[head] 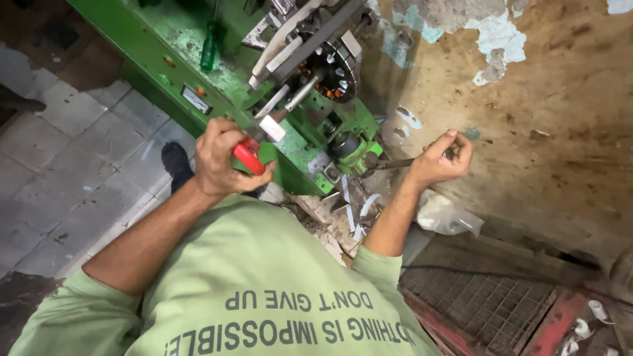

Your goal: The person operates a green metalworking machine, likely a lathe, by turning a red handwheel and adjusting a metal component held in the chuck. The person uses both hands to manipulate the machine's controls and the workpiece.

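Note:
My left hand (221,158) is closed around a red handle (248,155) whose grey metal head (271,128) points up at the green machine (198,72). A round stator with copper windings (328,74) sits in the machine just above that head. My right hand (440,158) is closed on the end of a thin dark metal rod (394,163) that runs left to the machine's green fitting (356,148). Both forearms reach forward from my light green shirt (264,283).
A green bottle (208,47) stands on the machine top. White strips and scraps (356,211) lie under the machine. A clear plastic bag (448,214) lies by a peeling brown wall (560,118). Grey floor tiles (79,171) lie left; a wire mesh rack (488,303) lower right.

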